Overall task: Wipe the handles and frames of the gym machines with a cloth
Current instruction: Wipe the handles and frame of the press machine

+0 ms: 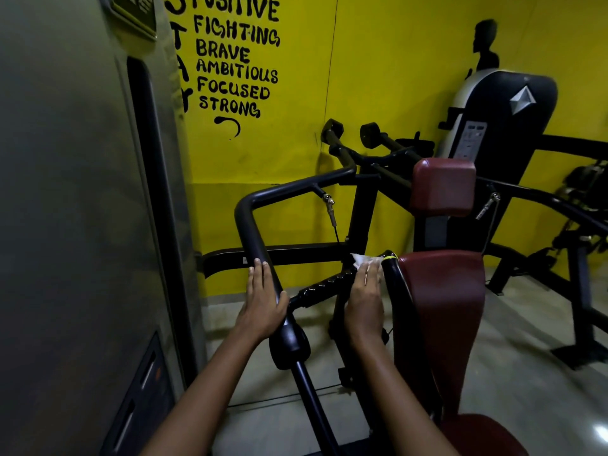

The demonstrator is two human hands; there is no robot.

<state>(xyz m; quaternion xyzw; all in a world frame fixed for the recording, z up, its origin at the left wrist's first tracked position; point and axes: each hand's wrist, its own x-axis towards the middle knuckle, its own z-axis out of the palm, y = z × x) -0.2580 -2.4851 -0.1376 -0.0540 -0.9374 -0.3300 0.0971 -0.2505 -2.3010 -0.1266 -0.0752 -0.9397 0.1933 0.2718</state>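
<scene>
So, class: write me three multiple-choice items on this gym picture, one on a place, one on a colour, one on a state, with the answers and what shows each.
1. Where is the white cloth?
A. on the floor
B. under the right hand, on the black frame beside the maroon seat pad
C. on the grey weight-stack cover

2. What colour is the wall?
A. yellow
B. blue
C. white

3. How does the left hand lie?
A. clenched in a fist in the air
B. holding the cloth
C. fingers straight, resting on the black bar

Answers: B, the cloth peeks out past the right fingertips; A, the lettered wall is yellow; C, the fingers lie flat along the bar.
</scene>
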